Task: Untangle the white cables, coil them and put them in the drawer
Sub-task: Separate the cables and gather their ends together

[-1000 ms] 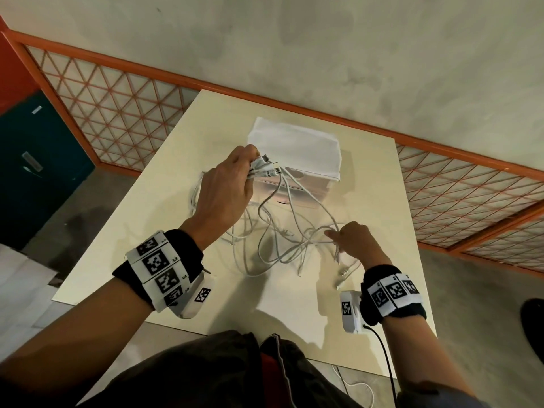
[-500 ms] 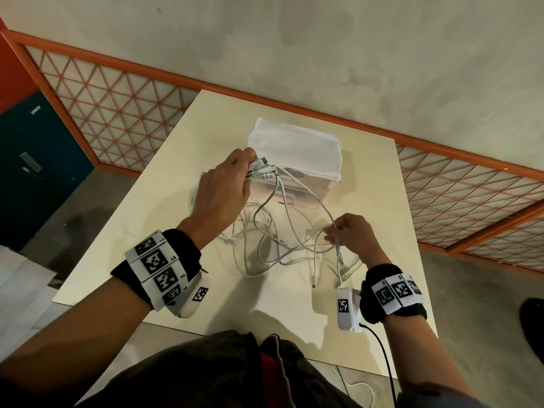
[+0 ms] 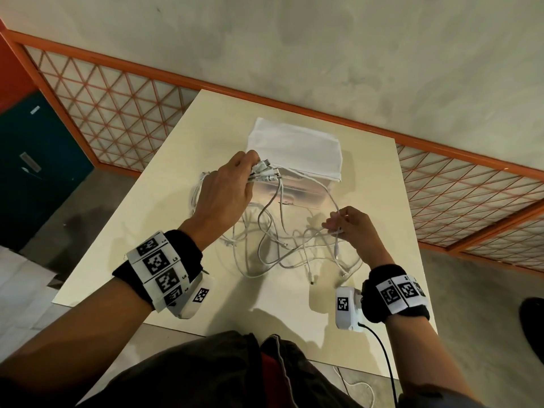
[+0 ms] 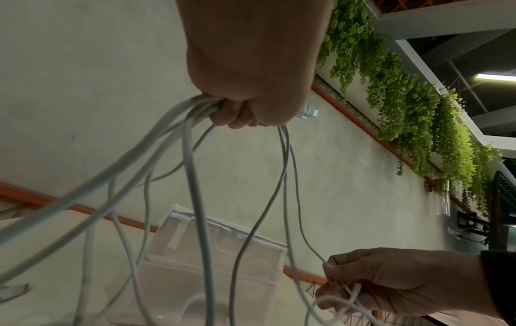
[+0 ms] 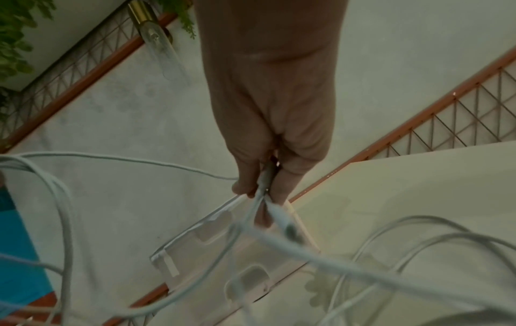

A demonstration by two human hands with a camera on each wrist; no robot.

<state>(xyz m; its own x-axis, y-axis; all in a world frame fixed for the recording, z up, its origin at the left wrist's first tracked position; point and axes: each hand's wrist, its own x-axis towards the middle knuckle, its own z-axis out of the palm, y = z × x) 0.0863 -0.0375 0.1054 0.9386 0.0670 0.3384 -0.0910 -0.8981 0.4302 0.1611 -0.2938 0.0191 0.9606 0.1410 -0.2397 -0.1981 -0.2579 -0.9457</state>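
On the cream bench [image 3: 141,248]: translucent drawer unit [image 3: 297,189] at the far middle, white cloth [image 3: 294,148] draped over its top, drawer front facing the person. Just in front of the unit: white cables [image 3: 265,251], tangled in loose loops across the bench surface, several strands rising to both hands. Left hand [image 3: 223,192] raised above the tangle near the unit's front left corner, fingers [image 4: 237,112] clenched round a bundle of cable ends, connector tips [image 3: 265,172] protruding past the knuckles toward the cloth. Right hand [image 3: 353,228] lower and nearer the person, right of the tangle, thumb and fingers [image 5: 245,183] pinching one thin strand plus a connector end [image 5: 282,220]. One strand [image 3: 326,189] stretched in an arc between the two hands. Coiling not yet visible; no cable inside the drawer as far as discernible.
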